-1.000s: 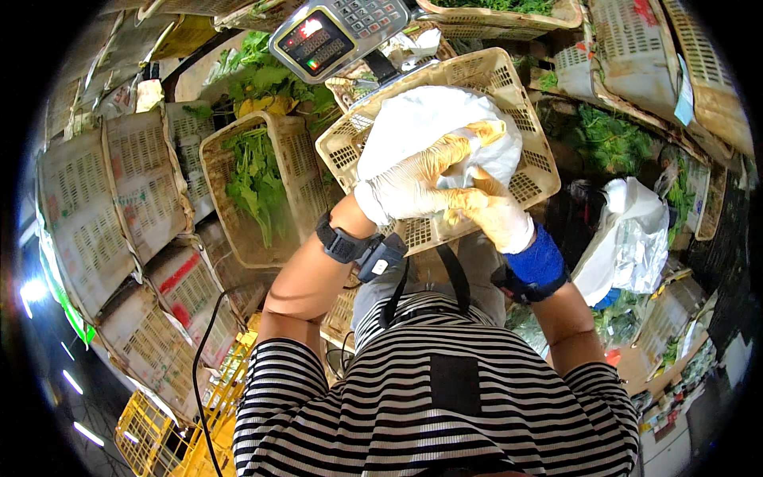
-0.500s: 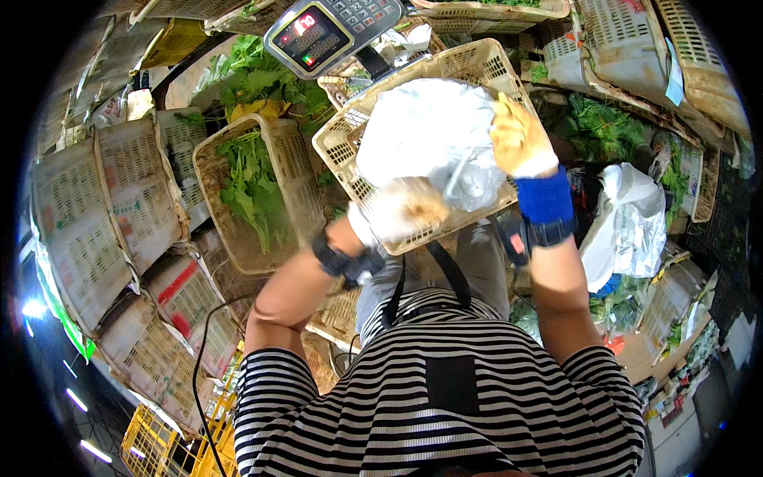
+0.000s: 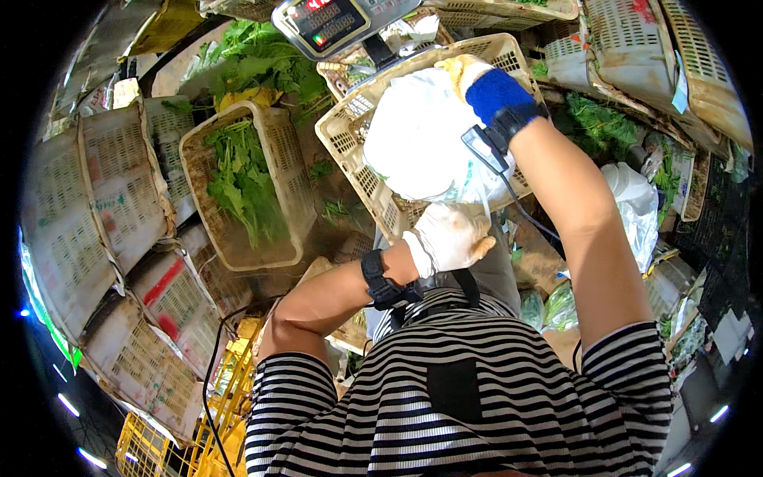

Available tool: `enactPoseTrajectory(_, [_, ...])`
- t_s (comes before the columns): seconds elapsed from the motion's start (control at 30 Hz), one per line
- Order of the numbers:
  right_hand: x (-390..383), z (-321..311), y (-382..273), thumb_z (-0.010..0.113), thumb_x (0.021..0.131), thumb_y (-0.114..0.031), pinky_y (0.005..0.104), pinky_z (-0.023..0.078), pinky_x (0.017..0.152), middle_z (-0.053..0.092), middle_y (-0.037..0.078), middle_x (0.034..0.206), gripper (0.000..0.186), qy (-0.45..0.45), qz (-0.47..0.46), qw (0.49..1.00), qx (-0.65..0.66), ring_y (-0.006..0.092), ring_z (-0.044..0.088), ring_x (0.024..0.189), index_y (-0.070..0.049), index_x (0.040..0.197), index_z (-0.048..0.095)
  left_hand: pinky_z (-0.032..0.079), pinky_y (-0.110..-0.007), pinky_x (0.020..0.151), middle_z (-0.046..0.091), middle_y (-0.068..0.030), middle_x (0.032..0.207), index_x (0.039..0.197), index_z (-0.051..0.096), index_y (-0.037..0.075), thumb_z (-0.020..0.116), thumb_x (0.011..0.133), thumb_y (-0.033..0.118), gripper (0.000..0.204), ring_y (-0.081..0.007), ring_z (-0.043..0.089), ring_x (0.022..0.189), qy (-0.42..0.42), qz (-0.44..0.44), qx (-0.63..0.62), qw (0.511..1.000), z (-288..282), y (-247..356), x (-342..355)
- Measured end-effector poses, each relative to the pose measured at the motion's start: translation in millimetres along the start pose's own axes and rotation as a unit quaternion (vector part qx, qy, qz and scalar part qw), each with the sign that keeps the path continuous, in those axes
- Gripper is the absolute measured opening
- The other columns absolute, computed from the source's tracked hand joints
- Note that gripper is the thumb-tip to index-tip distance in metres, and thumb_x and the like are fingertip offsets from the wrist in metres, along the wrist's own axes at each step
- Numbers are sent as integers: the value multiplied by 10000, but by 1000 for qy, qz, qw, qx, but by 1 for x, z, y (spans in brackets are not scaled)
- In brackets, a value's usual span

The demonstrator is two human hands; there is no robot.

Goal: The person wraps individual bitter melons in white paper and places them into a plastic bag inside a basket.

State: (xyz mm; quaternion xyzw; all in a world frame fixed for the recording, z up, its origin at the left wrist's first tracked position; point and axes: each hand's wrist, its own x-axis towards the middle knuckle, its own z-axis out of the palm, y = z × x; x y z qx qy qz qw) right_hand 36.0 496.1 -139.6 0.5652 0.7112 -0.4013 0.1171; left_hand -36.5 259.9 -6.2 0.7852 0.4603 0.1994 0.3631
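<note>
A bulging white plastic bag [image 3: 417,135] lies in a cream plastic crate [image 3: 342,141] in front of me. My left hand [image 3: 449,237], in a white glove with tan fingertips, is closed at the bag's near end, where a thin strip of plastic runs down to it. At the bag's far right side, my right hand [image 3: 469,75], in a yellowish glove with a blue cuff, has its fingers curled against the plastic. Part of its grip is hidden. What fills the bag does not show.
A scale display [image 3: 330,22] stands beyond the crate. To the left, another crate [image 3: 193,195] holds leafy greens [image 3: 238,179]. Stacked crates [image 3: 119,191] line the left side. At right are a crumpled white bag [image 3: 642,207] and more greens [image 3: 596,123]. A cable [image 3: 536,221] hangs from my right wrist.
My right hand has moved away from me along the bag, toward its far side. My left hand has moved right and nearer to my body, drawing a strip of the bag with it.
</note>
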Motion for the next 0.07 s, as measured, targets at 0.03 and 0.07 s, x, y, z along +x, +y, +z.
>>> enactPoseTrajectory(0.03, [4,6,-2,472,866,-215,393,504,733,621,164,1010,265,23,-10,994,-110,341,595,931,-43,1016,606,437,-405,462,514,-116,524,703,580,64,567,759,323,265,-305,552,497,15,6,8,1000,3,3,-2])
enactPoseTrajectory(0.07, [2,12,1,472,866,-215,393,504,733,621,164,1010,265,19,-8,994,-111,341,595,931,-43,1016,606,428,-377,461,511,-105,587,703,563,67,602,734,321,259,-284,544,518,22,7,13,1000,9,0,-1])
